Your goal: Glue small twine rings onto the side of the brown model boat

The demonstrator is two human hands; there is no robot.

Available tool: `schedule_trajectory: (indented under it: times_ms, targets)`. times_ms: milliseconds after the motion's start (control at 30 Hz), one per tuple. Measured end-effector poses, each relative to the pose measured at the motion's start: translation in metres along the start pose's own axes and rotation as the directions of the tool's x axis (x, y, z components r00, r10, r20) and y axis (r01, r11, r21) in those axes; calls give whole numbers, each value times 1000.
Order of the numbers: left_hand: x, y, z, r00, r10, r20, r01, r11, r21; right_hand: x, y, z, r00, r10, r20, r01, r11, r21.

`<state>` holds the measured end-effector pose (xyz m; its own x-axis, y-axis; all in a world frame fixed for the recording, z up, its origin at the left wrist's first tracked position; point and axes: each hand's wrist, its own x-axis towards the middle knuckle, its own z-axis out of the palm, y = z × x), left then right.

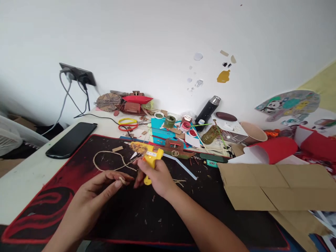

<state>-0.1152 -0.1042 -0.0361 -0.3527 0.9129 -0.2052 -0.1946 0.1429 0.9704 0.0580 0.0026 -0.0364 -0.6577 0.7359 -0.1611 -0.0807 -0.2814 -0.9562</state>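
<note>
My right hand (157,176) grips a yellow glue gun (148,154), its nozzle pointing left over the black and red desk mat (52,203). My left hand (101,189) pinches the end of a piece of jute twine (107,159) between thumb and fingertips, just left of the gun. The rest of the twine loops away across the mat behind my left hand. Both hands are close together, near the mat's middle.
A black phone (71,139) lies left of the mat. Flat cardboard (275,187) covers the right side. Behind are scissors (128,124), paint pots (187,126), a black flask (207,110), sticks, a red paper roll (273,148) and a wall socket with cables (77,75).
</note>
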Motion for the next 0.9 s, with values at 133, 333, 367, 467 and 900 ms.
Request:
schedule_trajectory:
  times_ms: [133, 333, 367, 467, 900]
  targets:
    - [14, -5, -1, 989, -46, 138, 97, 915, -392, -2, -1, -2, 999, -32, -11, 32, 999, -4]
    - [31, -9, -4, 950, 12, 312, 226, 663, -713, -10, -6, 3, 995, -44, 93, 41, 998, 38]
    - [34, -8, -7, 943, 28, 332, 229, 669, -708, -10, -8, 3, 993, -42, 109, 37, 998, 47]
    - [46, -2, -18, 902, 56, 429, 235, 769, -595, -8, -14, 2, 986, -28, 163, 20, 998, 53]
    - [73, 9, -25, 861, -24, 508, 251, 889, -383, -1, 2, -2, 982, 37, 187, -56, 994, 98]
